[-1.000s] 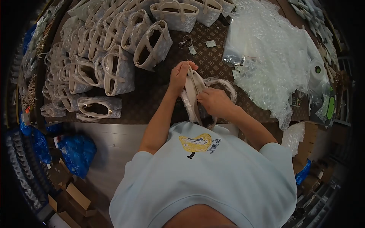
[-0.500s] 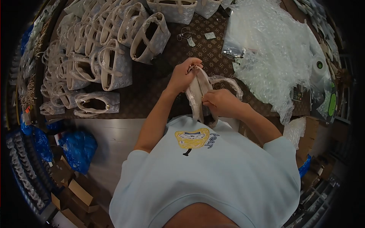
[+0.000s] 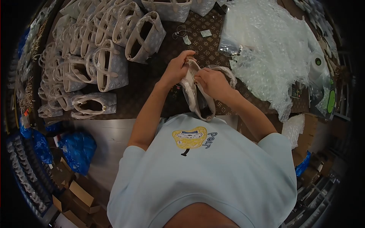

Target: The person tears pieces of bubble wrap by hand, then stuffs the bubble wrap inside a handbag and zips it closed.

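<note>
A pale handbag [image 3: 188, 91] stands at the table's near edge, just in front of my shirt, its zipped mouth facing up. My left hand [image 3: 176, 69] grips the far end of the rim, beside a small metal fitting. With fingers pinched, my right hand [image 3: 215, 82] holds the zipper pull [image 3: 196, 79] over the mouth. Nearer to me, the mouth gapes and shows a dark inside. A plastic-wrapped strap [image 3: 229, 75] loops out on the right side, partly behind my right hand.
Several similar handbags [image 3: 112, 72] crowd the left and back of the brown patterned table [image 3: 207, 24]. A heap of bubble wrap [image 3: 266, 49] covers the right side. Small paper tags [image 3: 205, 33] lie between. Blue plastic bags [image 3: 78, 150] and open cardboard boxes [image 3: 81, 195] stand on the floor at left.
My right hand has moved away from my body along the zipper, toward my left hand. The near part of the bag's mouth now gapes wider.
</note>
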Action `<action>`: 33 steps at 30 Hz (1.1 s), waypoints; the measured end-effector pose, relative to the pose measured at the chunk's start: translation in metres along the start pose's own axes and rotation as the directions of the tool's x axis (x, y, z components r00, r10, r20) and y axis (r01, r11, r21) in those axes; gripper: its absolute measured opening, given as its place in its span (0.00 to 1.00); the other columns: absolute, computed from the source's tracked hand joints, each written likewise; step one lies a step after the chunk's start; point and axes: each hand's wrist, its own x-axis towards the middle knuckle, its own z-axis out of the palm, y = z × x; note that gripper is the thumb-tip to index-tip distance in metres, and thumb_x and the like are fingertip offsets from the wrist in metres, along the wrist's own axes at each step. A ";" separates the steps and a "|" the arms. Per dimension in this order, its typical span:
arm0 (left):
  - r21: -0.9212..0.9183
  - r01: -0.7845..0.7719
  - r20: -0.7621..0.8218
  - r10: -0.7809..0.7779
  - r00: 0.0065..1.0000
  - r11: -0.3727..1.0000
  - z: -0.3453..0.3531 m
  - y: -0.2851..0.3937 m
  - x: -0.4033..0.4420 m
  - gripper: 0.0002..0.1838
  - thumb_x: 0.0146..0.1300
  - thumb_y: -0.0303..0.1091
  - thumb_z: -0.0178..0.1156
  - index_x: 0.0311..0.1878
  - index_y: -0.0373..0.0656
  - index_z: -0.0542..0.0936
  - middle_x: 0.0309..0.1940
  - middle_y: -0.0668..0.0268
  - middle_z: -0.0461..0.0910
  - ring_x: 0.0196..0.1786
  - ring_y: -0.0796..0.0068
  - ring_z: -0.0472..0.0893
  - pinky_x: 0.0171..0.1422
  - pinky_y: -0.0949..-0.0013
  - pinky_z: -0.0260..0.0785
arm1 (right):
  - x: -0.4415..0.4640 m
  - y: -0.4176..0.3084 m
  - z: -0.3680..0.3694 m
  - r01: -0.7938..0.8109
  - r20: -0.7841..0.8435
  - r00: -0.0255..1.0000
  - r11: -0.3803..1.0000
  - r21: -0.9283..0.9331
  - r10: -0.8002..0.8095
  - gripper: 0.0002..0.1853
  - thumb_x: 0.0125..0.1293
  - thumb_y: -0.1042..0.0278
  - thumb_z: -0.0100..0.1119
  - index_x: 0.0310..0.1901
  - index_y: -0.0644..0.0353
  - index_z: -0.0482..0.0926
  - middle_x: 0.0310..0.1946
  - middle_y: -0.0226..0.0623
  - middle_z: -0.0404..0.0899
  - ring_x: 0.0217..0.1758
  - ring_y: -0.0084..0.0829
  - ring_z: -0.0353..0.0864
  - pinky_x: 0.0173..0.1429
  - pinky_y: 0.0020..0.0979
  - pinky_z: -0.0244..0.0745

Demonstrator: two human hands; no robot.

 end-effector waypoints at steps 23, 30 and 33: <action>0.830 -0.312 0.325 0.055 0.944 0.462 0.059 0.085 -0.102 0.20 0.48 0.48 0.61 0.30 0.38 0.80 0.27 0.65 0.73 0.39 0.67 0.70 0.61 0.64 0.54 | 0.004 -0.003 -0.002 -0.103 0.076 0.994 0.952 0.290 0.084 0.06 0.59 0.71 0.56 0.33 0.65 0.77 0.22 0.43 0.74 0.25 0.39 0.73 0.31 0.33 0.67; 0.889 -0.432 0.431 0.042 0.902 0.152 0.050 0.063 -0.095 0.34 0.50 0.62 0.55 0.36 0.33 0.81 0.37 0.58 0.77 0.55 0.59 0.67 0.71 0.49 0.35 | 0.005 -0.001 -0.002 -0.106 0.089 0.993 0.941 0.321 0.081 0.05 0.59 0.71 0.56 0.32 0.65 0.77 0.24 0.44 0.75 0.26 0.40 0.74 0.32 0.34 0.68; 0.818 -0.409 0.421 0.064 0.905 0.405 0.046 0.047 -0.094 0.36 0.52 0.66 0.50 0.38 0.35 0.82 0.40 0.56 0.78 0.61 0.55 0.64 0.71 0.43 0.27 | 0.004 -0.004 0.000 -0.119 0.116 0.990 0.940 0.321 0.086 0.05 0.58 0.71 0.56 0.33 0.64 0.77 0.24 0.45 0.75 0.27 0.42 0.75 0.34 0.35 0.69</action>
